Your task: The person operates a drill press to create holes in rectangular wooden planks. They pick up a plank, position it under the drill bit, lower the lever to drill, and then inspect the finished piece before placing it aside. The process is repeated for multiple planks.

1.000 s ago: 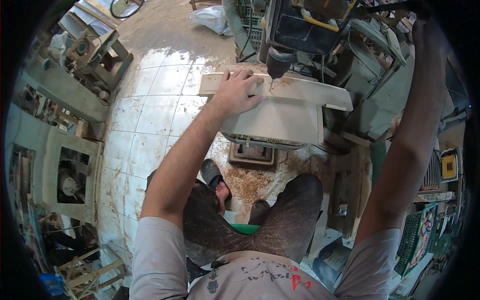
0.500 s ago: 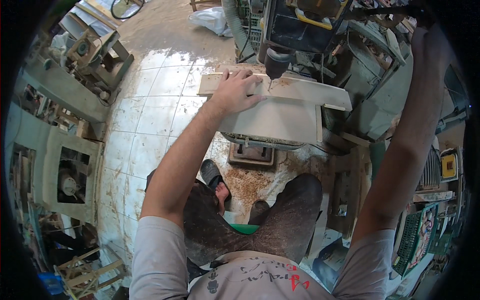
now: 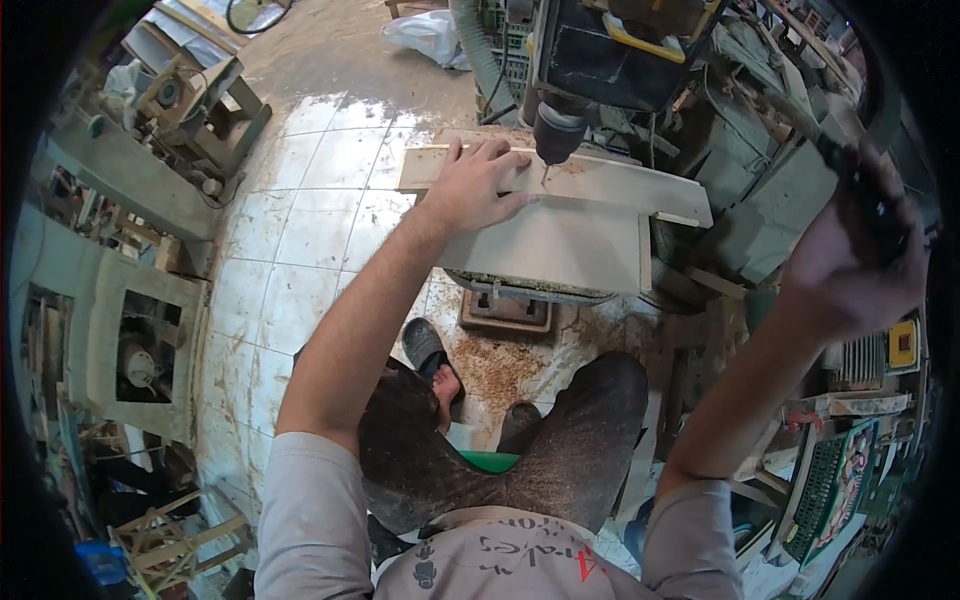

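Note:
My left hand (image 3: 482, 185) grips a pale wooden board (image 3: 640, 190), its fingers over the far side and its thumb near the front edge. The board lies across the flat worktable panel (image 3: 570, 245) of a drill press (image 3: 615, 55). Right beside my fingers, a thin drill bit (image 3: 546, 175) hangs from the dark chuck (image 3: 558, 132), its tip at the board. At the right, my right hand (image 3: 850, 250) is closed around the black handle (image 3: 880, 205) of the press's lever. That hand is slightly blurred.
Sawdust (image 3: 500, 375) covers the tiles below the worktable, around the brown press base (image 3: 505, 313). A grey flexible hose (image 3: 480, 60) runs behind. Wood scraps and a green crate (image 3: 825, 495) crowd the right. Old machinery (image 3: 140, 375) lines the left.
My right hand has swung down and toward me with the lever handle. My left hand stays on the board. The whole view has shifted slightly.

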The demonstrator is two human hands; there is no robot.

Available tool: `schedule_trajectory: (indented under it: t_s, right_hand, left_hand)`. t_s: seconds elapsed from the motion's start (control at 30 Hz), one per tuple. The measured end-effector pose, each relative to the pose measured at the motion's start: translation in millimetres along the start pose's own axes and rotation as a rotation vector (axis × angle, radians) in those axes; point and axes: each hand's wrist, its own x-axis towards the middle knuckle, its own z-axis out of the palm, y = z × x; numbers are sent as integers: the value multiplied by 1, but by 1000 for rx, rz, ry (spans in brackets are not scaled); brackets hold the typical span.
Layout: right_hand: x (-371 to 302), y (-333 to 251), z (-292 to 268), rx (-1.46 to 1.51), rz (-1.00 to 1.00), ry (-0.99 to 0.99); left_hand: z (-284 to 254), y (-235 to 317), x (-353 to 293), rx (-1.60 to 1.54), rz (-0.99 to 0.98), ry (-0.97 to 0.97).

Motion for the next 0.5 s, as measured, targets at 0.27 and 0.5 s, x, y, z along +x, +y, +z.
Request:
schedule_trajectory:
  t_s: [0.27,0.5]
  right_hand:
    - [-102,16,0,151,55,121]
    - [-81,19,-2,-86,-5,100]
  left_hand:
    - [-2,-2,-3,-55,3,-11]
    - [0,-2,-1,-9,16,6]
